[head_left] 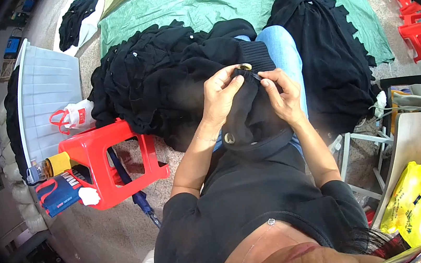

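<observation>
A black knit garment (249, 108) lies across my lap, with a ribbed band (256, 55) toward its far side. My left hand (221, 93) is closed, pinching a gathered bit of the garment's edge beside a yellowish button (245, 66). Another button (229, 138), pale with a dark middle, shows nearer to me on the garment. Just right of the pinched cloth, my right hand (283, 93) holds thumb and forefinger together at the same spot. A small dark thing is between those fingertips, too small to make out.
Black garments (145, 68) are heaped at left, with more (322, 54) at right, over a green sheet (179, 9). A red stool (103, 155) stands left beside a grey plastic bin (47, 88). An umbrella (146, 205) lies below it. Right are a metal frame (351, 161) and yellow bag (411, 201).
</observation>
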The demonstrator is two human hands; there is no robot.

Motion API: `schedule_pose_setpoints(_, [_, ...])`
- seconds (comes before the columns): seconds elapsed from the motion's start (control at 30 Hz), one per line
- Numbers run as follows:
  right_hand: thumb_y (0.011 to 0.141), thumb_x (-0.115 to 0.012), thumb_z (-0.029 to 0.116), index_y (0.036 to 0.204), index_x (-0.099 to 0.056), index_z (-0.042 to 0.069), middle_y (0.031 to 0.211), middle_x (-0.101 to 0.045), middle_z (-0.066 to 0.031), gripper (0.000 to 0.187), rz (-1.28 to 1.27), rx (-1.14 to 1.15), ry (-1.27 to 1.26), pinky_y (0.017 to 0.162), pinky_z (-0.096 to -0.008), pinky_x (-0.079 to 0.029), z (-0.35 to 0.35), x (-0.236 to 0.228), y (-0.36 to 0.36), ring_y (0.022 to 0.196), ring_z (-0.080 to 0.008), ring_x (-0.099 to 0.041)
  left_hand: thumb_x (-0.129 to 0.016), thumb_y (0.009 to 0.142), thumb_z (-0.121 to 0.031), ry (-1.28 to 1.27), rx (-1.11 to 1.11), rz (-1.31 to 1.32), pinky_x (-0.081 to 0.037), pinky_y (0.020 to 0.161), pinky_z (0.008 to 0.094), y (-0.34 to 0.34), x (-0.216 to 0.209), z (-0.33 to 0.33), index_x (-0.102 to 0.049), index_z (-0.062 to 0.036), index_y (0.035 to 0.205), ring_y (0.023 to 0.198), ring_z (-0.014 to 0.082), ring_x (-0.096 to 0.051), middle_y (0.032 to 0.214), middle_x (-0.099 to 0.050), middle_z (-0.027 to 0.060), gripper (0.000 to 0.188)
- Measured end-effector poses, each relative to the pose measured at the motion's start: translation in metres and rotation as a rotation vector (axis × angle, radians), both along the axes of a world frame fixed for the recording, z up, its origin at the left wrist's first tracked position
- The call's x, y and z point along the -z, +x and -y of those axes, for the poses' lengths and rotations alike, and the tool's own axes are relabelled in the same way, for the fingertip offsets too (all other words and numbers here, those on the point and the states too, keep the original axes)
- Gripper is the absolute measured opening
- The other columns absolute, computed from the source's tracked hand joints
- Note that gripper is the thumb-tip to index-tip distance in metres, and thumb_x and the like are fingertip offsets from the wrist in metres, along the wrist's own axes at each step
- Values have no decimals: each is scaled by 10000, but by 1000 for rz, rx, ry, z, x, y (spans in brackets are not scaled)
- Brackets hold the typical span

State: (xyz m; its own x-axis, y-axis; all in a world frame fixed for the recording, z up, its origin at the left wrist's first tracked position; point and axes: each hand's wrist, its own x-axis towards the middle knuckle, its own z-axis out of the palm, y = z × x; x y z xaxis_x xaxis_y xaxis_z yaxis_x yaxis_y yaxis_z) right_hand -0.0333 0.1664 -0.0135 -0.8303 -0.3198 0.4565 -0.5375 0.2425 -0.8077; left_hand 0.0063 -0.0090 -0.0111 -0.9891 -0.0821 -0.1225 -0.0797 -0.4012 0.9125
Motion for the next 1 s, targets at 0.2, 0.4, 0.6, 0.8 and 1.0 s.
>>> schedule_pose_setpoints(0.2, [853,-689,25,988,-666,-17,799,-656,-109,144,-100,31,-118,584,-282,-477,1,-1,10,659,-199,-629,-568,944,1,-57,-55,4,-513,818,214,1,6,-2,-622,41,1175,899,85,-629,1030,-673,55,241])
schedule_pose_setpoints(0.4, [837,-704,20,987,-668,-9,778,-640,-110,157,-96,77,-3,566,-291,-480,8,0,4,644,-211,-629,-568,942,0,-60,-22,0,-507,817,211,2,-1,-4,-622,40,1176,898,79,-623,1026,-672,48,243])
schedule_pose_setpoints(0.6, [827,-708,13,982,-665,-11,775,-639,-112,163,-129,85,-32,560,-296,-479,15,2,3,640,-216,-627,-604,923,6,-30,-31,28,-480,774,179,3,-4,-6,-619,59,1183,895,50,-596,1044,-667,35,266])
schedule_pose_setpoints(0.8, [831,-708,16,979,-663,-12,764,-635,-107,157,-115,103,-37,552,-292,-475,17,2,2,622,-208,-616,-577,940,-7,-105,-40,19,-505,812,209,3,-1,-7,-621,41,1170,894,80,-630,1031,-677,53,239])
schedule_pose_setpoints(1.0, [843,-703,25,971,-667,-7,769,-645,-104,137,-101,95,-38,557,-286,-478,14,5,2,622,-201,-620,-577,935,14,-118,-67,-48,-504,846,216,3,-3,-11,-618,46,1175,939,89,-627,1060,-673,54,245])
